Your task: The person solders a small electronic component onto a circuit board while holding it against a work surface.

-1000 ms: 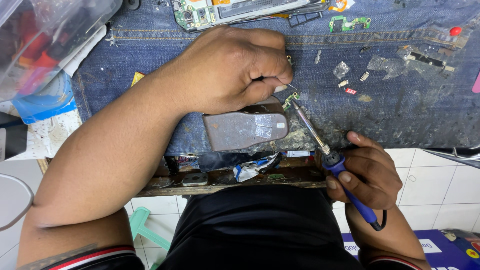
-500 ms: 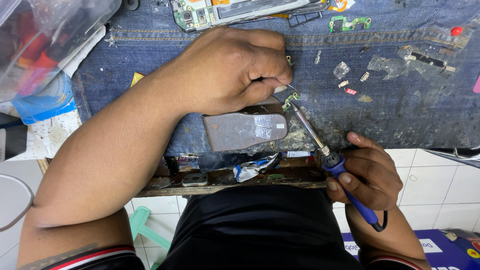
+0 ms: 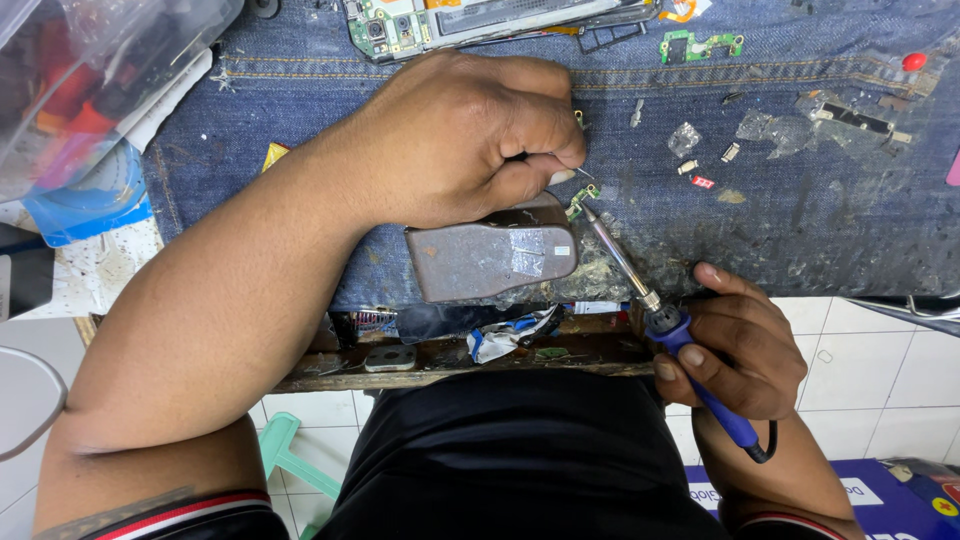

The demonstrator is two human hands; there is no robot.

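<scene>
**Soldering iron tip on a tiny green board, other hand pinching it down**

So here's the setup. The right hand [image 3: 735, 350] is wrapped snug around the blue handle of a soldering iron [image 3: 660, 310], thumb on top and fingers curled underneath, with the black cord trailing out past the heel of the hand. From that grip the metal shaft runs up and away toward the left hand, and the tip lands right on a small green circuit board [image 3: 580, 198].

The left hand [image 3: 470, 140] is closed into a loose fist, thumb and forefinger pinched narrow on what looks like a thin pair of tweezers [image 3: 583, 172]. Only a sliver of metal sticks out of the pinch, so I can't say for sure what it is. The little board sits just below that pinch, touching or nearly touching the metal point.

Right under the fist there's a worn grey metal block [image 3: 490, 258], lying flat on the denim cloth [image 3: 800, 230] that covers the bench. Beyond the knuckles, an opened phone [image 3: 480, 20] lies with its insides showing. Off past the iron's tip, loose bits are scattered on the denim: another green board [image 3: 700, 45] and a red round piece [image 3: 913, 61].
</scene>
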